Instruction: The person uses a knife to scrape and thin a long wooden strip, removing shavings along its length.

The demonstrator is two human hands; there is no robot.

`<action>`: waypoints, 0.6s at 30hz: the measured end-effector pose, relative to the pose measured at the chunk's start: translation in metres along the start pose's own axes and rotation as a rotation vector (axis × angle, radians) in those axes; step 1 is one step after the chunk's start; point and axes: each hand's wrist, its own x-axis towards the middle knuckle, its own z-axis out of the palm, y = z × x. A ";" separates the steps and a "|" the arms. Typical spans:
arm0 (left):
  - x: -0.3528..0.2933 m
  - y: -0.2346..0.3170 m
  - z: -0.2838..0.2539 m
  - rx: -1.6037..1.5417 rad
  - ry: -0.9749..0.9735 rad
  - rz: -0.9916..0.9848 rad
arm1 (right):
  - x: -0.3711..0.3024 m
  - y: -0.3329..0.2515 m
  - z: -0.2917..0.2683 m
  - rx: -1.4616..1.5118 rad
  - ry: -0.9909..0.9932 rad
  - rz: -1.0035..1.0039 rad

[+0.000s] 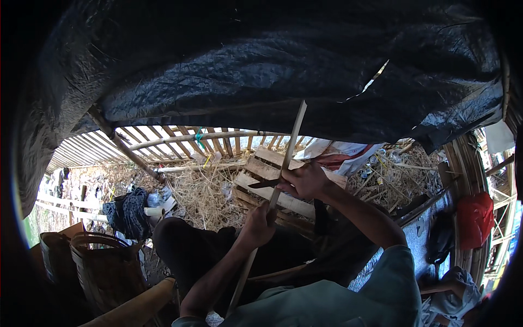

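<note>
A long, narrow bamboo strip (pixel 292 136) slants from above my hands down past my left forearm, close to my body. My left hand (pixel 257 226) is closed around it below its middle. Higher up, my right hand (pixel 305 182) grips a knife whose handle is hidden in the fist. The knife's dark, pointed blade (pixel 263 185) sticks out to the left, crossing the strip at the right fist. I cannot tell whether the right fingers also press on the strip. Both hands are over my lap, above a pallet of wooden slats (pixel 297 205).
Tall woven baskets (pixel 106 267) and a thick bamboo pole (pixel 136 305) stand at the lower left. Dark cloth (pixel 129 212) hangs behind them. Straw (pixel 201 191) litters the ground. Black plastic sheeting (pixel 245 71) hangs overhead. A red bag (pixel 474 220) hangs at right; another person (pixel 452 297) is lower right.
</note>
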 end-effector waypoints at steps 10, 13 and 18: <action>0.005 -0.004 0.000 -0.076 0.035 0.069 | 0.001 -0.024 -0.021 0.067 -0.127 0.031; 0.006 -0.007 -0.006 -0.209 0.012 0.133 | -0.006 -0.043 -0.022 0.075 -0.134 0.093; 0.007 -0.008 -0.003 -0.180 0.055 0.171 | -0.022 -0.051 0.001 0.096 -0.087 0.109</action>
